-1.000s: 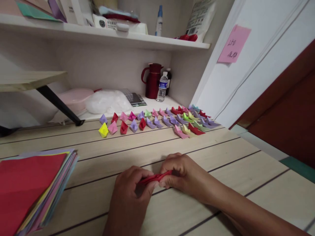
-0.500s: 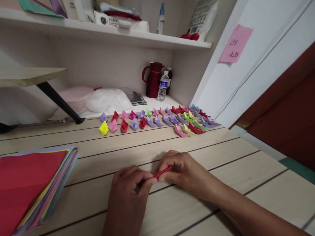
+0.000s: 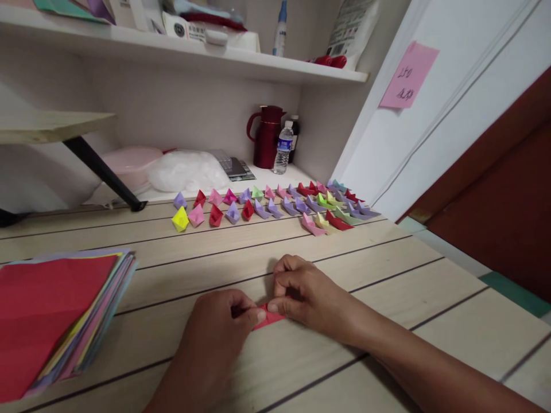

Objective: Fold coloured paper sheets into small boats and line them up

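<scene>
A small folded piece of red paper (image 3: 272, 318) lies low over the wooden tabletop (image 3: 327, 358), between my two hands. My left hand (image 3: 224, 315) pinches its left end, thumb on top. From the right, my right hand (image 3: 297, 289) has its thumb on the paper's upper edge with the fingers curled in. Part of the paper is hidden under the thumbs. Beyond my hands stand rows of small folded paper boats, among them a yellow paper boat (image 3: 180, 219) at the left end and a pink paper boat (image 3: 313, 225) nearer the right.
At the left lies a stack of coloured paper (image 3: 55, 321), red sheet uppermost. Behind the boats are a dark red jug (image 3: 267, 137), a water bottle (image 3: 283, 148) and a white plastic bag (image 3: 185, 172). A black leg (image 3: 105, 172) holds up a small wooden shelf (image 3: 55, 126).
The red paper has turned from a thin edge-on strip to lying flatter, showing more of its face. Both hands have shifted slightly, the left hand turning and lowering.
</scene>
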`<move>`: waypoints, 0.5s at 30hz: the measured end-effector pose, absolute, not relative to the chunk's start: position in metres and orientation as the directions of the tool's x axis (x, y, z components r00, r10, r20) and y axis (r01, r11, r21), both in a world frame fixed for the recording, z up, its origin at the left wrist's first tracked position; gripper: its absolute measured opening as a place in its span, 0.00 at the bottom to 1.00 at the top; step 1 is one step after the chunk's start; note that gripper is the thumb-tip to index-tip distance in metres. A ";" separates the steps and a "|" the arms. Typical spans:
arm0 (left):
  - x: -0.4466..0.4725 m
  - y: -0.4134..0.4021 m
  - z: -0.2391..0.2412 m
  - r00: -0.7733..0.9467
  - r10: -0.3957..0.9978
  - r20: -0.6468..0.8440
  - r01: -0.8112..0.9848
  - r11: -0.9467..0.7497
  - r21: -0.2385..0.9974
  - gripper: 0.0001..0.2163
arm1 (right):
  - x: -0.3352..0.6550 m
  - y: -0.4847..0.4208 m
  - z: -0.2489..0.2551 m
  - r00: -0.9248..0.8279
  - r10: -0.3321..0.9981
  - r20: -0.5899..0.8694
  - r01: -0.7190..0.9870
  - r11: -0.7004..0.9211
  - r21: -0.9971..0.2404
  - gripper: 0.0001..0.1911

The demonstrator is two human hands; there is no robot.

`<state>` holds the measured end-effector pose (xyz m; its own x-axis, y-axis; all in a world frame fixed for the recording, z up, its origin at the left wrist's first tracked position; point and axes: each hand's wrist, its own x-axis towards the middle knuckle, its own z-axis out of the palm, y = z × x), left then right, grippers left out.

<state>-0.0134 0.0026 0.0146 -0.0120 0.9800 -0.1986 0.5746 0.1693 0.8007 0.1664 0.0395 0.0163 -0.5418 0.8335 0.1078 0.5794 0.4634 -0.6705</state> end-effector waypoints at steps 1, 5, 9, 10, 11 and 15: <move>-0.014 0.003 0.015 0.001 0.982 -0.191 0.630 0.148 0.763 0.08 | 0.166 0.039 0.015 -0.544 0.832 0.111 0.604 0.480 -0.636 0.10; -0.017 0.001 0.016 0.054 0.994 -0.098 0.882 -0.001 0.472 0.13 | 0.164 0.035 0.013 -0.561 0.820 0.114 0.681 0.535 -0.499 0.10; -0.021 -0.005 0.017 0.104 0.988 -0.111 0.961 -0.071 0.266 0.19 | 0.164 0.035 0.015 -0.537 0.838 0.096 0.733 0.520 -0.439 0.11; -0.021 -0.006 0.018 0.114 0.988 -0.106 0.972 -0.089 0.218 0.20 | 0.165 0.036 0.016 -0.527 0.845 0.091 0.744 0.510 -0.433 0.12; -0.021 -0.008 0.019 0.125 0.988 -0.093 0.980 -0.108 0.167 0.21 | 0.165 0.037 0.017 -0.520 0.850 0.084 0.750 0.502 -0.430 0.14; -0.021 -0.011 0.025 0.132 0.990 -0.055 0.991 -0.131 0.020 0.23 | 0.164 0.041 0.021 -0.545 0.838 0.031 0.753 0.505 -0.421 0.16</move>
<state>-0.0208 -0.0110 0.0252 0.1321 0.9897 -0.0549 0.9912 -0.1312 0.0199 0.1643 0.0411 0.0210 -0.5447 0.8380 0.0315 0.7532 0.5054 -0.4210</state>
